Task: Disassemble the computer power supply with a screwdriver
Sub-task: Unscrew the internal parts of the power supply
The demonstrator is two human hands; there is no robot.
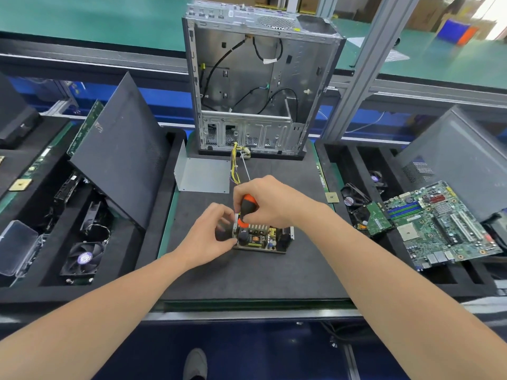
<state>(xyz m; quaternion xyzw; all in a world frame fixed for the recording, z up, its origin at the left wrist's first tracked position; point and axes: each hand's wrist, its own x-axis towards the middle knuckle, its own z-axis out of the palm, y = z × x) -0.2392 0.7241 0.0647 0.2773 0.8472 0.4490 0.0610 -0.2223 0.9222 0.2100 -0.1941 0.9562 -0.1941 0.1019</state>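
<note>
The power supply's bare circuit board (263, 238), with capacitors, a coil and a finned heatsink, lies on the black foam mat (247, 272) in the middle. My right hand (270, 201) grips the orange-and-black screwdriver (247, 208) upright over the board's left end; its tip is hidden. My left hand (211, 234) holds the board's left end, fingers curled round it. The supply's grey metal cover (204, 175) lies farther back on the mat, with yellow wires (235, 165) beside it.
An emptied computer case (255, 83) stands at the mat's far edge. Left foam tray holds a black side panel (118, 149) and fans (83, 259). Right tray holds a motherboard (441, 223), small fans (354, 198) and a grey panel (461, 157).
</note>
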